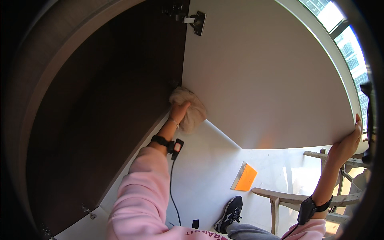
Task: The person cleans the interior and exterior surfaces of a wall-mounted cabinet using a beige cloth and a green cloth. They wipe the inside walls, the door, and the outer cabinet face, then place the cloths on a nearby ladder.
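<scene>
My left hand [179, 110] grips a fluffy beige cloth [192, 117] and presses it into the lower hinge-side corner of a pale cabinet door [264, 75]. Part of the cloth hangs below the door's bottom edge. The lower hinge there is mostly hidden. Over at the door's free edge, my right hand [348, 144] holds the panel, with fingertips showing past the edge. Left of the cloth is the dark cabinet interior [105, 99]. An upper metal hinge [198, 23] joins door and cabinet.
On the white surface below lies an orange scraper-like flat piece [246, 177]. A worn wooden ladder or trestle [285, 195] stands at the lower right, near my shoe [231, 213]. More hinge hardware [89, 212] sits along the cabinet's lower left edge. A window [351, 57] is beyond the door.
</scene>
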